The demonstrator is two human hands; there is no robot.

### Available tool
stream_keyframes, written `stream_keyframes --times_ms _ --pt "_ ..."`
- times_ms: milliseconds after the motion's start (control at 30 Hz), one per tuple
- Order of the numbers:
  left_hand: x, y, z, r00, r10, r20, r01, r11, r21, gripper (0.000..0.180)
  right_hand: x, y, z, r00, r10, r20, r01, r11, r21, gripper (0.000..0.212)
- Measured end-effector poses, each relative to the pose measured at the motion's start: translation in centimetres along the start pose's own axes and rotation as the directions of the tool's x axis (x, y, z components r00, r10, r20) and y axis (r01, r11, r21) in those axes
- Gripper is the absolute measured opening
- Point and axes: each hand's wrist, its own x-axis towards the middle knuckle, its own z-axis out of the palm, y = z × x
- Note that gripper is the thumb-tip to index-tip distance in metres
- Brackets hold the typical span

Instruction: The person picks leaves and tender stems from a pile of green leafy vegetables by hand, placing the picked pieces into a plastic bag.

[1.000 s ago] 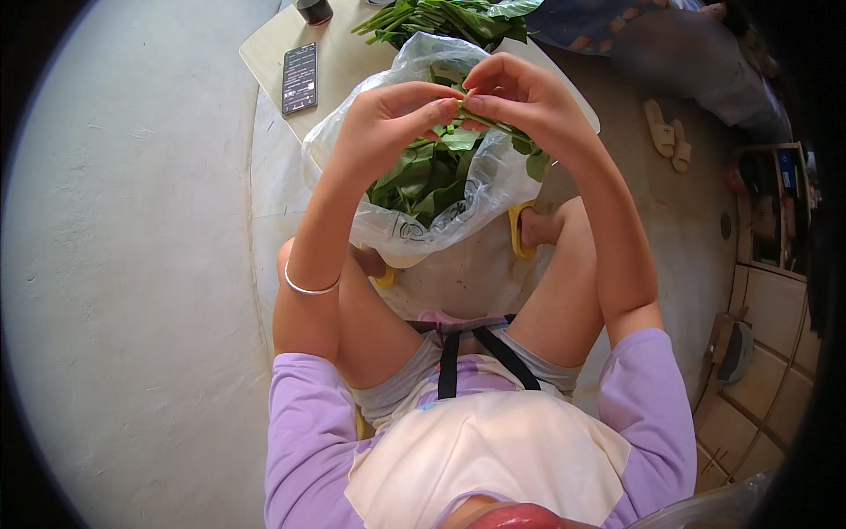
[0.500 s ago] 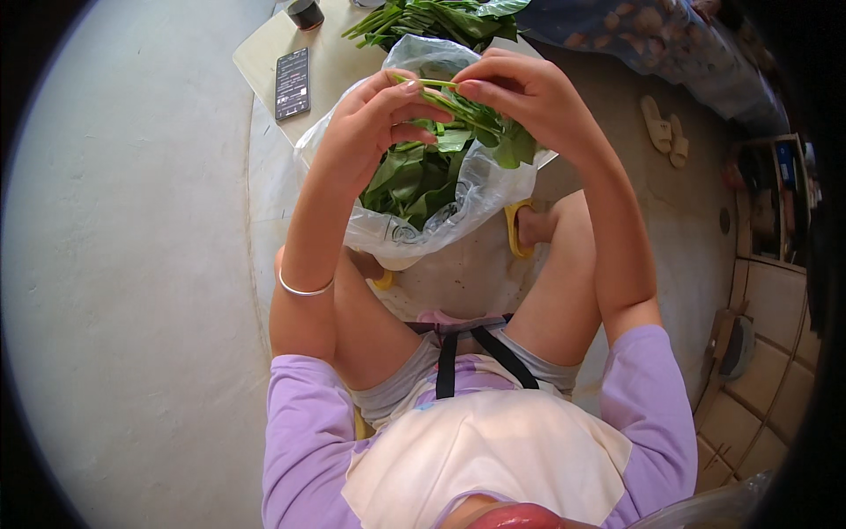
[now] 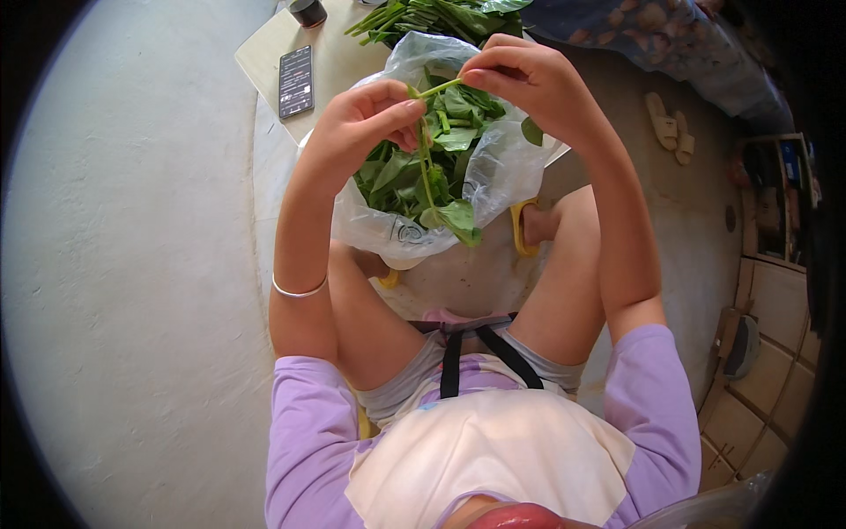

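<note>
One green leafy stem (image 3: pixel 429 150) is pinched at its bent top between the left hand (image 3: pixel 361 123) and the right hand (image 3: pixel 520 75), fingers pressed together on it, above one clear plastic bag (image 3: pixel 493 167) of leaves. Beyond are seen one phone (image 3: pixel 296 81) and one bundle of greens (image 3: pixel 432 16).

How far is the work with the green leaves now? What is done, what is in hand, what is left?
Done: the clear plastic bag between the knees already holds many loose green leaves. In hand: the left hand and right hand pinch one leafy stem above the bag, leaves hanging down from it. Left: a pile of leafy stalks lies on the board beyond, beside a dark phone.
</note>
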Motion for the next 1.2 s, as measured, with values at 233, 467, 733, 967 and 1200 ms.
stream_keyframes --times_ms 233,467,733,967,1200 --pt "-0.5 0.2 -1.3 0.991 0.100 -0.088 -0.115 0.976 -0.185 0.020 -0.3 2.1 -2.8 0.969 0.238 -0.072 -0.188 0.890 0.415 0.024" --pt "0.2 1.0 0.8 0.973 0.196 -0.125 -0.230 0.886 -0.403 0.028 -0.2 -1.6 0.0 0.926 0.330 0.185 -0.375 0.739 0.560 0.022" --pt "0.3 0.1 2.4 0.914 0.261 -0.310 -0.185 0.950 0.253 0.022 -0.3 -1.3 0.2 0.922 0.324 0.210 -0.385 0.740 0.551 0.020" --pt "0.0 0.4 4.1 0.715 0.654 -0.246 -0.308 0.611 0.730 0.011 -0.4 -0.8 1.5 0.960 0.270 0.067 -0.273 0.866 0.420 0.021" --pt "-0.3 0.5 4.9 0.501 0.865 -0.011 -0.331 0.204 0.921 0.009 -0.3 -1.1 2.9 0.956 0.053 -0.287 -0.065 0.997 -0.032 0.020"
